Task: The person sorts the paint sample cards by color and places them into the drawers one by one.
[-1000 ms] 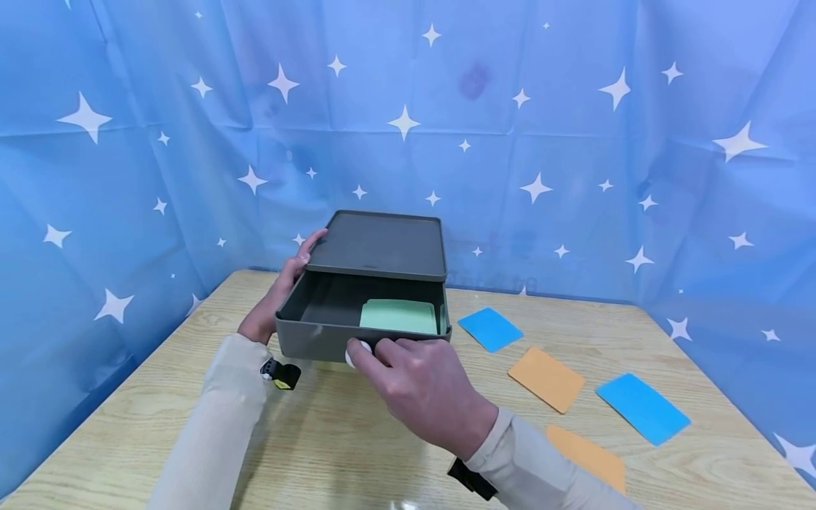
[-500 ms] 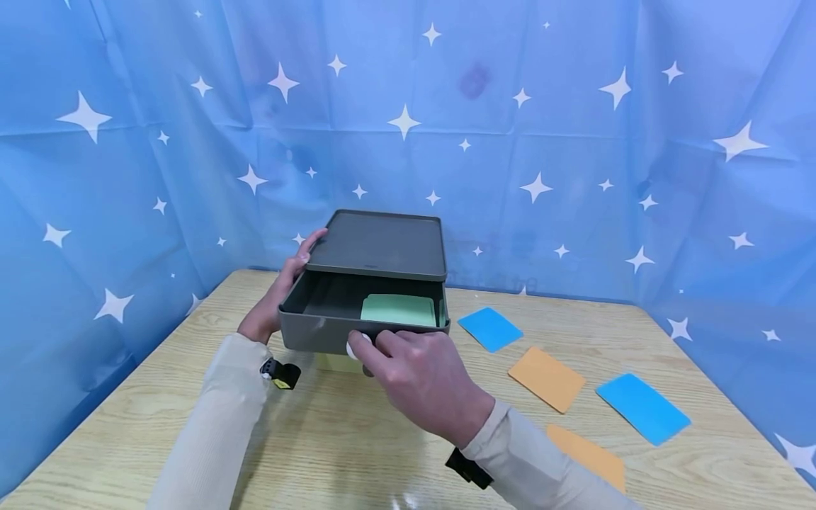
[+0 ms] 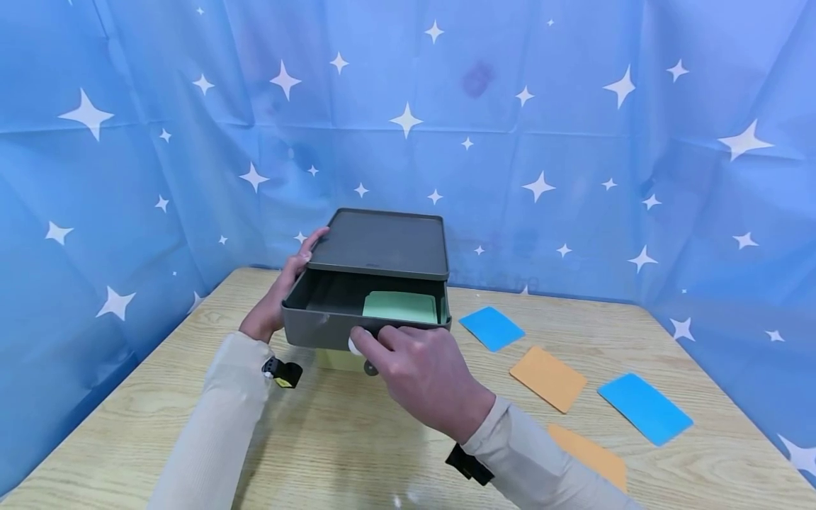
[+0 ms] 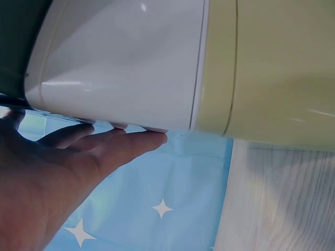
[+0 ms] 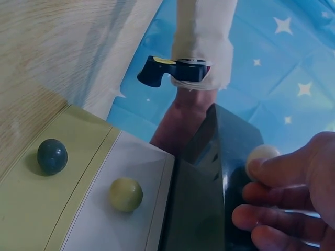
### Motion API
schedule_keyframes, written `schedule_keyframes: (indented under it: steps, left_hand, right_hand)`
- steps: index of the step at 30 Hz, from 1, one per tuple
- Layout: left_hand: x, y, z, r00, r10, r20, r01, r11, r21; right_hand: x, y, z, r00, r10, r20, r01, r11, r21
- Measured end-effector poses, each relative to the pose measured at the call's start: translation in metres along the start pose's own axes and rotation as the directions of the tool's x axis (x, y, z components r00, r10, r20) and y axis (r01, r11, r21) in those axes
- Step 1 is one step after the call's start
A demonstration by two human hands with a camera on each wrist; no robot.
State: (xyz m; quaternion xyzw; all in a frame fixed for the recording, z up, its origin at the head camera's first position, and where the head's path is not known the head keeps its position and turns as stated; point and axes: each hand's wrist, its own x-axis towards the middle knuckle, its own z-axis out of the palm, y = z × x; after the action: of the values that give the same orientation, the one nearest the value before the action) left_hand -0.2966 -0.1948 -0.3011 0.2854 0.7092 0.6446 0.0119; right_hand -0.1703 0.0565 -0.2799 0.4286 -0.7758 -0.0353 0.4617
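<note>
A small drawer cabinet with a grey top [image 3: 382,241] stands on the table. Its grey top drawer [image 3: 306,327] is pulled part way out, and pale green cards [image 3: 400,307] lie at the right inside it. My right hand [image 3: 427,379] pinches the white round knob [image 5: 261,152] on that drawer's front between thumb and finger. Against the cabinet's left side rests my left hand [image 3: 277,297], its fingers [image 4: 131,145] extended along the wall. Below the grey drawer are a white drawer [image 5: 144,170] and a yellow drawer [image 5: 86,133], both pushed in.
On the table right of the cabinet lie two blue cards, one farther back [image 3: 492,329] and one nearer the right edge [image 3: 645,409]. Two orange cards, one in the middle [image 3: 548,379] and one partly behind my right sleeve [image 3: 589,453], lie near them. A starry blue curtain [image 3: 484,85] surrounds the table.
The grey drawer has slid slightly inward, my right hand moving with it on the knob. More of the yellow drawer and its dark knob shows below. My left hand stays in place.
</note>
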Motion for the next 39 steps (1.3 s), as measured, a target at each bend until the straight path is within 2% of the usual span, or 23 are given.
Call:
schedule_keyframes:
  steps: [19, 39]
  left_hand:
    - [0.003, -0.003, -0.001, 1.0, -0.006, -0.014, 0.006, 1.0, 0.023]
    - [0.003, -0.004, -0.002, 0.998, -0.043, -0.045, 0.044, 0.998, 0.04]
  right_hand:
    - [0.001, 0.004, 0.005, 0.999, 0.034, 0.009, -0.034, 0.999, 0.019]
    - [0.003, 0.012, 0.018, 0.998, 0.059, -0.005, -0.059, 0.998, 0.024]
